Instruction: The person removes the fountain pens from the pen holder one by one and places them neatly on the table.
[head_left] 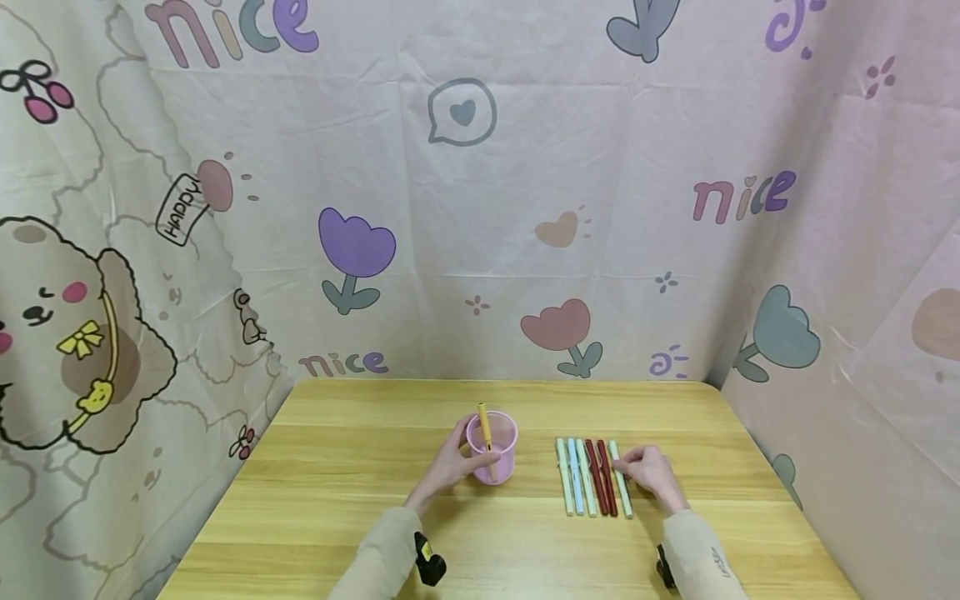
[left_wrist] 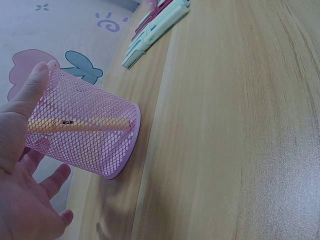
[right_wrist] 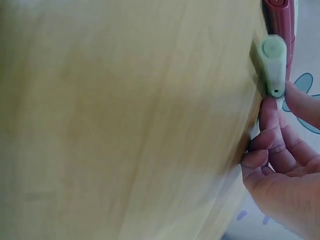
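A pink mesh pen holder (head_left: 506,458) stands upright on the table, with one yellow pen (head_left: 485,429) leaning inside it. My left hand (head_left: 455,461) grips the holder from its left side, thumb across the near side. In the left wrist view the thumb lies near the rim of the pen holder (left_wrist: 95,120). To the right lies a row of pens: light green (head_left: 564,479), light blue (head_left: 576,479) and dark red (head_left: 604,479). At the row's right end, my right hand (head_left: 651,472) pinches a light green pen (right_wrist: 274,62) between thumb and index finger.
The wooden table (head_left: 352,433) runs back to a printed curtain (head_left: 465,208), which also hangs along both sides. A dark wrist device (head_left: 429,560) is strapped over the left sleeve, and another (head_left: 664,567) over the right.
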